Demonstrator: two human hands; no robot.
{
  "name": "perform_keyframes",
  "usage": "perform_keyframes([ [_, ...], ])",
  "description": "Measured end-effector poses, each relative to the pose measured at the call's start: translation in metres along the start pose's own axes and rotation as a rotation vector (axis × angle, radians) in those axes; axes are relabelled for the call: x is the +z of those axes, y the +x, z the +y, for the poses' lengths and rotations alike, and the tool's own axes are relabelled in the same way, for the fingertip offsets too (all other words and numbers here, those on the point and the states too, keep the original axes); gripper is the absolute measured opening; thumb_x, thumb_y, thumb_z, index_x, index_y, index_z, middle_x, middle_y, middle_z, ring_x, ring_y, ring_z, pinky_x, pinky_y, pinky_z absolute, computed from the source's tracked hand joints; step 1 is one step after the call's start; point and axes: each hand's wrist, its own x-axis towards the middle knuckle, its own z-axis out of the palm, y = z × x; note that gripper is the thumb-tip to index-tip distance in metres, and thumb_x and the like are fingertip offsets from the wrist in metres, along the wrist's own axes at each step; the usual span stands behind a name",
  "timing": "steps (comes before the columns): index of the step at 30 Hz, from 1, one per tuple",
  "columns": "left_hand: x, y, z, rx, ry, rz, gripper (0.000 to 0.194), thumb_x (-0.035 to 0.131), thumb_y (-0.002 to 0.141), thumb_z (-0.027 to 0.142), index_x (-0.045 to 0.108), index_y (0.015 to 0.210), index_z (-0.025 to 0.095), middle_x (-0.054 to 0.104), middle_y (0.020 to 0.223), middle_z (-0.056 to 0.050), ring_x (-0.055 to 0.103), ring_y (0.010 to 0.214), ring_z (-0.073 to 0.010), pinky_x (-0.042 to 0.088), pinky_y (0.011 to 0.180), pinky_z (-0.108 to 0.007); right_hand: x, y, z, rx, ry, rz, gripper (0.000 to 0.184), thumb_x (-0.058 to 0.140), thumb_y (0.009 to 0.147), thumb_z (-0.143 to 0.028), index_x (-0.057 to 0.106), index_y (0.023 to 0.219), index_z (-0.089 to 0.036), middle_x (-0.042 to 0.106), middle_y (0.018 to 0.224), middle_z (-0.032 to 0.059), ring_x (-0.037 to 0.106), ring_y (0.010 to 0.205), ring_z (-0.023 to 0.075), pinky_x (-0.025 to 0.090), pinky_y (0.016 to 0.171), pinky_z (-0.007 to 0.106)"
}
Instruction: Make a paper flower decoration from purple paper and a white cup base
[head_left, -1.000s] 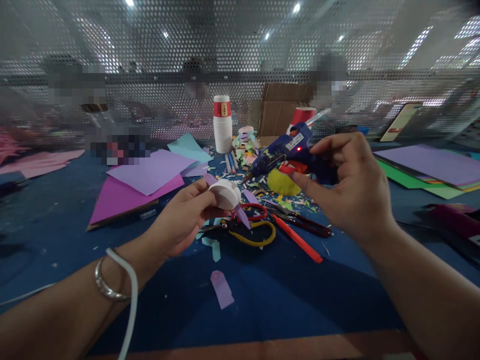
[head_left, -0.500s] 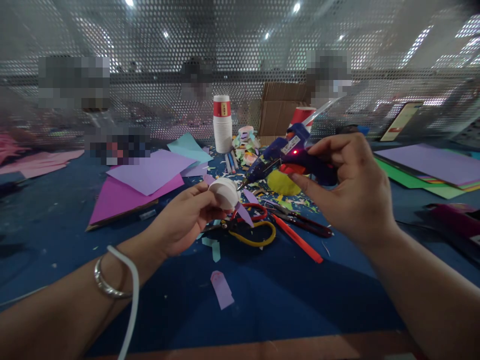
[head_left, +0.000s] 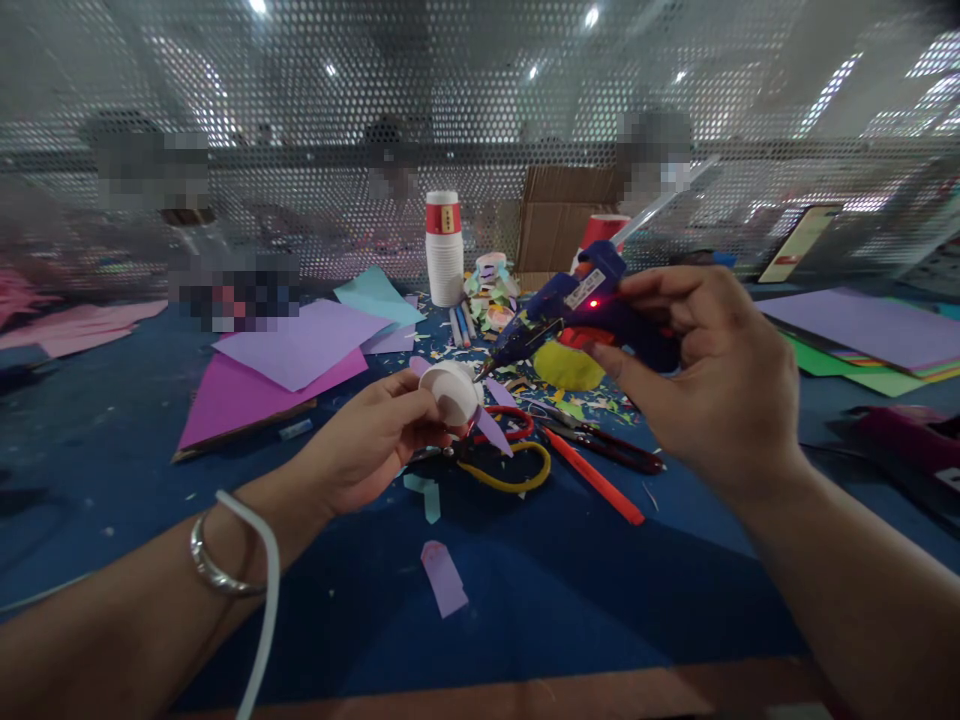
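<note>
Between the fingers and thumb of my left hand point(head_left: 390, 435) is a white paper cup point(head_left: 452, 392), its open end turned partly toward me. Purple paper strips point(head_left: 493, 432) stick out from its sides. My right hand point(head_left: 705, 375) grips a dark blue hot glue gun point(head_left: 577, 295), whose red light is lit and whose clear glue stick point(head_left: 664, 205) pokes out the back. The nozzle points down-left at the cup's far side; whether it touches cannot be made out. Scissors point(head_left: 517, 475) with red and yellow handles lie just below the cup.
Pliers point(head_left: 600, 440) and a red-orange pen-like stick point(head_left: 592, 475) lie right of the scissors. Behind are stacked paper cups point(head_left: 445, 250), markers point(head_left: 463, 325), paper scraps and a yellow round piece point(head_left: 568, 367). Coloured sheets point(head_left: 300, 345) lie left, more sheets point(head_left: 877, 325) right. A perforated screen stands behind.
The cup has turned slightly and shifted a little to the right in my left hand. My right hand has moved slightly right, and the glue stick sits at a slightly different angle.
</note>
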Motion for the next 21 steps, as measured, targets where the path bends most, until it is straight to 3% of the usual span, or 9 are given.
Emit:
perform_keyframes([
  [10,0.0001,-0.0008,0.0003,-0.012,0.031,-0.012,0.01,0.069,0.066,0.006,0.067,0.061,0.014,0.07,0.074,-0.006,0.059,0.072,-0.0154,0.046,0.064,-0.025,-0.0022,0.0008,-0.0009,0.03,-0.008,0.031,0.032,0.074,0.073,-0.026,0.063,0.103,-0.027,0.071,0.098,-0.0018,0.069,0.083,0.0201,0.056,0.076,0.041],
  [21,0.0006,-0.0008,-0.0002,-0.027,0.035,0.005,0.008,0.067,0.063,0.007,0.066,0.064,0.014,0.069,0.07,-0.003,0.06,0.067,-0.0121,0.045,0.058,-0.02,-0.0042,-0.0001,-0.0029,0.064,0.055,0.033,0.03,0.074,0.073,-0.021,0.064,0.101,-0.026,0.071,0.096,-0.0025,0.07,0.085,0.0189,0.055,0.076,0.038],
])
